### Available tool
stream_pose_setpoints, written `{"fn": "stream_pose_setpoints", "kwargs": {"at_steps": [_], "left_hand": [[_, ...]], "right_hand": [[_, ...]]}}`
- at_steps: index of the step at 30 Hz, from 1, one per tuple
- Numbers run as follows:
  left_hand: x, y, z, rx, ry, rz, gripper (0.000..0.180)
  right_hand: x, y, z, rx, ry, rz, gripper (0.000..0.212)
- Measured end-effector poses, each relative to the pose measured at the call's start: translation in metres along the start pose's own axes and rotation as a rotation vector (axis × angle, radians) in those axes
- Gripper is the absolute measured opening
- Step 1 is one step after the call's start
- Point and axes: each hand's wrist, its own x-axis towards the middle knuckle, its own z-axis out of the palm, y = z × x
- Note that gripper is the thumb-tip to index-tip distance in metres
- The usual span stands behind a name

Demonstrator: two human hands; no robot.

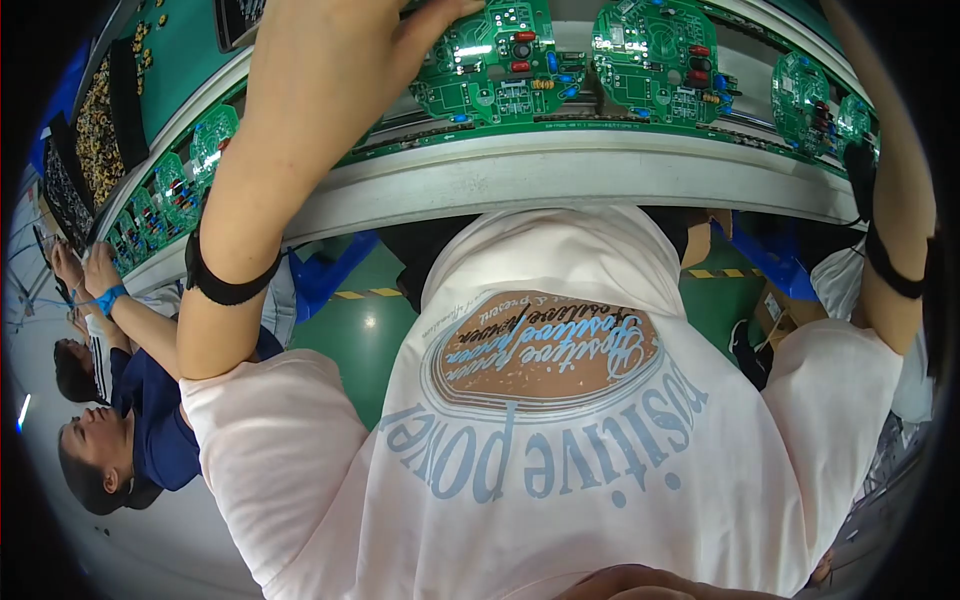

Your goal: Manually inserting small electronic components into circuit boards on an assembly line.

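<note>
My left hand reaches over the near rail at the top of the view; its thumb lies at the upper edge of a round green circuit board. The other fingers run out of the picture, so whether they hold anything is hidden. Red, blue and striped components stand on that board. Just right of it sits a similar circuit board. My right forearm rises along the right side and leaves through the top edge, its hand outside the picture. A dark band circles each of my arms.
A pale metal rail runs across in front of me. More green boards line the conveyor at right and left. Bins of small parts stand at the far left. Beside me on the left, a co-worker's hand is at the line.
</note>
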Motion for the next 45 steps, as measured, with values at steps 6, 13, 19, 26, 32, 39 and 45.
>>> {"fn": "stream_pose_setpoints", "kwargs": {"at_steps": [6,13,19,26,32,39,45], "left_hand": [[0.02,0.008,0.026,0.308,0.095,0.309,0.014],[0.073,0.073,-0.005,1.112,-0.318,-0.309,0.015],[0.091,0.012,-0.022,1.099,-0.363,-0.26,0.016],[0.1,0.007,-0.012,1.074,-0.352,-0.135,0.012],[0.084,0.034,-0.019,0.795,-0.265,-0.261,0.015],[0.039,0.065,-0.023,0.408,-0.296,-0.546,0.018],[0.012,0.083,-0.026,0.16,-0.344,-0.711,0.022]], "right_hand": [[-0.032,-0.022,-0.009,0.419,0.016,0.294,0.019],[-0.062,-0.02,0.003,0.664,0.084,0.459,0.02],[-0.082,-0.001,0.02,0.443,0.088,0.2,0.008],[-0.091,-0.002,0.047,-0.104,-0.029,-0.044,0.014],[-0.085,0.006,0.06,-0.269,-0.025,-0.169,0.018],[-0.086,0.005,0.055,-0.317,-0.032,-0.184,0.018],[-0.085,-0.001,0.053,-0.347,-0.047,-0.191,0.018]]}}
